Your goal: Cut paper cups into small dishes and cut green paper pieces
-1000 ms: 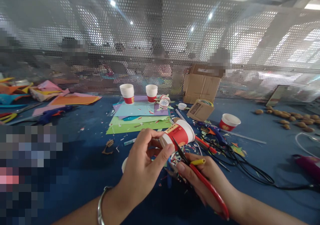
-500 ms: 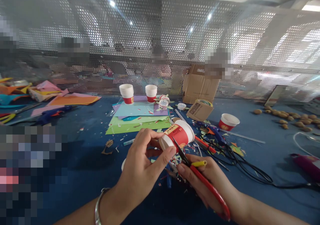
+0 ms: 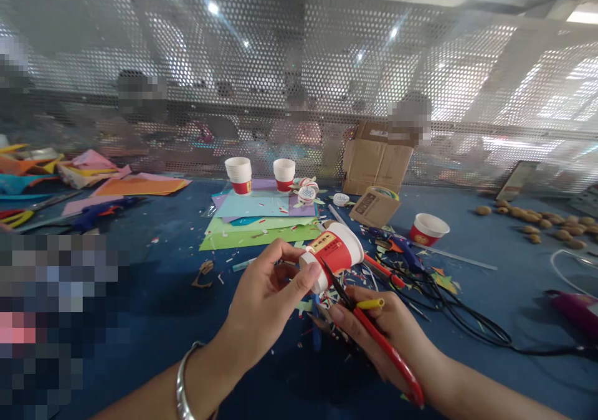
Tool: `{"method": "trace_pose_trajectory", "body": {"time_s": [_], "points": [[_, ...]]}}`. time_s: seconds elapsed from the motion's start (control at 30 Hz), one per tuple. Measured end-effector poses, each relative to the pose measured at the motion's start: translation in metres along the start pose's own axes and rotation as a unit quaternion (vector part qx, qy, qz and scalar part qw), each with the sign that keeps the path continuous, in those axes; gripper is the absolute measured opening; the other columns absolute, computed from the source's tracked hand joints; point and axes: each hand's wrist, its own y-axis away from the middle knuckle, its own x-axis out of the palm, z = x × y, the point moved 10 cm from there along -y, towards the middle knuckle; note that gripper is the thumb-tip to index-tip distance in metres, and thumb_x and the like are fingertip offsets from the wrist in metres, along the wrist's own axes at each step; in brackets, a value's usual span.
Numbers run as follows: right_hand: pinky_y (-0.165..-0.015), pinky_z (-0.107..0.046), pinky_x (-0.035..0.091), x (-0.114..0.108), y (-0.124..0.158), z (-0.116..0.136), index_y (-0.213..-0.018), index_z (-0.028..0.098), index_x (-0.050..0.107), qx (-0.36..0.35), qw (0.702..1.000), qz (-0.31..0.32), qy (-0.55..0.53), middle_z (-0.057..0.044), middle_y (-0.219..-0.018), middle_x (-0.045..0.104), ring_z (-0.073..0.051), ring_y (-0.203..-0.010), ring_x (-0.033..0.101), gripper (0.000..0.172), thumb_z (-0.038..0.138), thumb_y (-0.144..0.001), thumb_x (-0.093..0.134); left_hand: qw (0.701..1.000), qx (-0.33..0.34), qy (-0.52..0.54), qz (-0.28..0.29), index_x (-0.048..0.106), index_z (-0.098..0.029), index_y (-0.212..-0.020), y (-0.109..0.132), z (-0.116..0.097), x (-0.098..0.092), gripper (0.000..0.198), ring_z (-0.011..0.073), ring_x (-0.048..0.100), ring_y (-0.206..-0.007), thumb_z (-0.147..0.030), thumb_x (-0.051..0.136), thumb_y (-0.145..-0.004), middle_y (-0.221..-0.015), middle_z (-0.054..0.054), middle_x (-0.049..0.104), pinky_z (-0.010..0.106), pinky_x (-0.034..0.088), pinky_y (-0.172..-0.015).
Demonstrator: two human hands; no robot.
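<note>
A red and white paper cup point(image 3: 337, 248) lies tilted on its side in the air, its rim toward the upper right. My left hand point(image 3: 275, 289) is closed around its base end, thumb in front and fingers behind. In my right hand point(image 3: 383, 326) is a pair of scissors point(image 3: 387, 345) with red handles and a yellow piece near the pivot. The blades are parted, and the upper one lies along the near side of the cup. Whether it cuts into the paper I cannot tell. Paper scraps are scattered on the table beneath.
Stacked paper cups point(image 3: 238, 177) stand on coloured paper sheets point(image 3: 252, 236). Farther right are a cardboard box point(image 3: 378, 161), a single cup point(image 3: 428, 228) and a blue glue gun point(image 3: 406, 252) with a black cord. Walnuts point(image 3: 546, 217) lie at the far right; a perforated screen point(image 3: 299, 65) rises behind.
My left hand has turned the cup slightly, so more of its yellow label faces me. The scissors stay close to the cup, their handles shifted a little left.
</note>
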Motion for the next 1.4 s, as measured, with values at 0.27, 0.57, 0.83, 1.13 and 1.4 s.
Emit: {"method": "trace_pose_trajectory", "body": {"time_s": [0.27,0.57,0.83,1.13,1.4], "points": [[-0.037,-0.021,0.023,-0.001,0.003,0.005,-0.081,0.017,0.063,-0.019,1.0,0.002,0.017,0.004,-0.056,0.048,-0.007,-0.042,0.034,0.043,0.06,-0.085,0.067,0.998,0.04,-0.037,-0.015,0.061,-0.023,-0.096,0.006,-0.012,0.0,0.025,0.017,0.069,-0.074,-0.042,0.072,-0.085,-0.085,0.003,0.074,0.027,0.054,-0.065],[-0.037,-0.022,0.024,0.002,0.003,-0.002,-0.078,0.018,0.059,0.005,1.0,0.007,0.007,0.005,-0.053,0.047,-0.007,-0.041,0.035,0.043,0.059,-0.085,0.068,0.997,0.046,-0.056,-0.01,0.059,-0.024,-0.096,0.008,-0.01,-0.001,0.025,0.0152,0.066,-0.072,-0.044,0.07,-0.086,-0.082,0.001,0.07,0.025,0.052,-0.062],[-0.036,-0.022,0.021,0.006,0.003,-0.006,-0.084,0.017,0.061,0.02,0.999,0.032,-0.021,0.007,-0.048,0.046,-0.006,-0.036,0.034,0.042,0.059,-0.086,0.067,0.996,0.048,-0.08,0.007,0.059,-0.024,-0.094,0.004,-0.011,-0.001,0.024,0.0146,0.066,-0.074,-0.046,0.068,-0.088,-0.086,0.001,0.071,0.025,0.053,-0.065],[-0.037,-0.022,0.019,0.006,0.001,-0.005,-0.087,0.017,0.06,0.026,0.998,0.04,-0.029,0.008,-0.049,0.044,-0.005,-0.036,0.033,0.041,0.058,-0.086,0.068,0.995,0.051,-0.089,0.019,0.061,-0.024,-0.095,0.005,-0.012,0.0,0.024,0.0148,0.066,-0.073,-0.047,0.067,-0.088,-0.086,0.002,0.07,0.026,0.054,-0.065],[-0.042,-0.023,0.024,-0.001,0.002,0.002,-0.081,0.017,0.062,-0.008,0.999,0.003,0.035,0.004,-0.056,0.046,-0.008,-0.046,0.034,0.043,0.059,-0.09,0.06,0.995,0.055,-0.082,0.015,0.061,-0.024,-0.098,0.008,-0.013,0.001,0.023,0.013,0.067,-0.074,-0.044,0.068,-0.089,-0.087,0.001,0.072,0.021,0.054,-0.065]]}}
